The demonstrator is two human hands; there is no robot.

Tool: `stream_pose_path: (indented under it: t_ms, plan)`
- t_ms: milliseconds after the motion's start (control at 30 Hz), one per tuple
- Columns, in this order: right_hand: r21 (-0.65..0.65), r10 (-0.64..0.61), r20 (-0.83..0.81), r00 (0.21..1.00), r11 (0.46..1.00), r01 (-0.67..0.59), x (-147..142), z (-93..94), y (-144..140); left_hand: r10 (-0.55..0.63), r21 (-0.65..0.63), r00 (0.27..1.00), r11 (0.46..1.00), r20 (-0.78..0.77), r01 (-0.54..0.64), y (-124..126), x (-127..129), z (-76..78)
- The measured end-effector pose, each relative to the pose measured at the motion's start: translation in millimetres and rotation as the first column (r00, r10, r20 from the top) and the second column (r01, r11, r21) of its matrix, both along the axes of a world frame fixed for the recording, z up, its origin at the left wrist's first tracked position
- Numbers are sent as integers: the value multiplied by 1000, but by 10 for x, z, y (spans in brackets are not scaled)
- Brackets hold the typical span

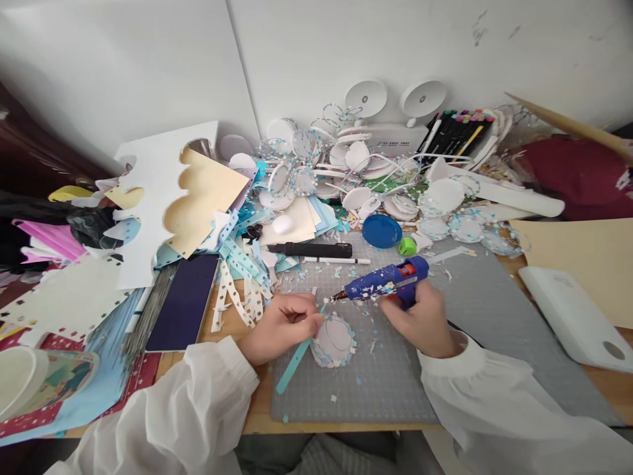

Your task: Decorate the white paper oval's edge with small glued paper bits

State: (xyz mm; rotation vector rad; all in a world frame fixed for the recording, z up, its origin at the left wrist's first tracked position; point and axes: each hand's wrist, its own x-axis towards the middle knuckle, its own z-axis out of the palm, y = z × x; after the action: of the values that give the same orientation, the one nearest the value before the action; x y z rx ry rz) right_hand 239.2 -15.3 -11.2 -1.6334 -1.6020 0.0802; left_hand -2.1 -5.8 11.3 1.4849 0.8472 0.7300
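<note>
Left hand (279,324) pinching a light-blue paper strip (295,359) beside a white paper disc (333,340), right hand (420,320) gripping a blue glue gun (383,282), grey cutting mat (390,376) beneath

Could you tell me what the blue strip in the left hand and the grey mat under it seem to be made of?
Strip: likely matte paper, thin and flat. Mat: probably rubbery plastic, dull grey with a printed grid.
</note>
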Motion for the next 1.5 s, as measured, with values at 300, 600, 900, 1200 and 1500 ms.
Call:
stream_pose_path:
  t_ms: [300, 600, 900, 1200, 1500]
  plan:
    - [21, 28, 11, 1000, 999, -28, 7, -8, 4, -7, -18, 1000, 1000, 4, 7, -8, -4, -16]
    - [50, 51, 43, 998, 997, -53, 1, -1, 3, -13, -34, 1000, 999, 28, 14, -8, 5, -8]
    - [116, 18, 172, 985, 993, -38, 33, -15, 0, -16, -39, 999, 999, 31, 17, -1, 0, -30]
    - [105, -252, 251, 935, 967, 233, 352, -7, -73, 1, -41, 998, 999, 65, 2, 0, -11, -29]
    - [-87, -122, 460, 879, 979, 182, 948, 2, -358, 16, -51, 999, 999, 52, -13, 1, -10, -5]
